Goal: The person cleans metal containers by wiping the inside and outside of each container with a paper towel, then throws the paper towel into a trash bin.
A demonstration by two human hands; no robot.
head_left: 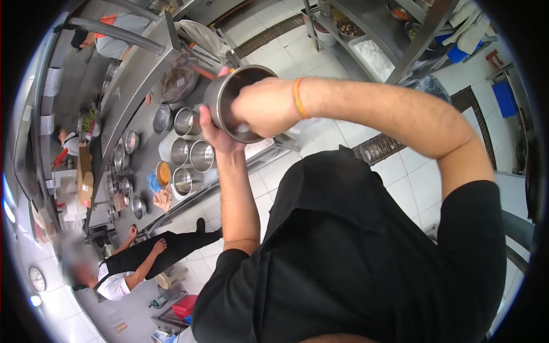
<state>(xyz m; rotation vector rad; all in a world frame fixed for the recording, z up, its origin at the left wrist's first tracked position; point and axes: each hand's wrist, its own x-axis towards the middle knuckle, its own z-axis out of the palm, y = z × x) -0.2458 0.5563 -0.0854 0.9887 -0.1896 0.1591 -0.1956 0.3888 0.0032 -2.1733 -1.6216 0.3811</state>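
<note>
My left hand [213, 130] grips a deep, round stainless steel pot [255, 72] from outside, its fingers spread around the far wall. The pot is tilted with its mouth toward me. My right hand [263, 107], with an orange and yellow band at the wrist, reaches inside the pot. Its fingers are curled, and a small whitish patch shows below them against the inner wall. I cannot make out what that is. Past the pot, several similar steel pots [201, 156] stand on the steel counter [150, 121].
Steel bowls [138, 207], an orange-filled container [163, 172], a blue cloth [154, 183] and a crumpled peach cloth [162, 199] lie along the counter. A co-worker [137, 266] in a dark apron stands beside it. Shelving [372, 28] with food bowls is at upper right.
</note>
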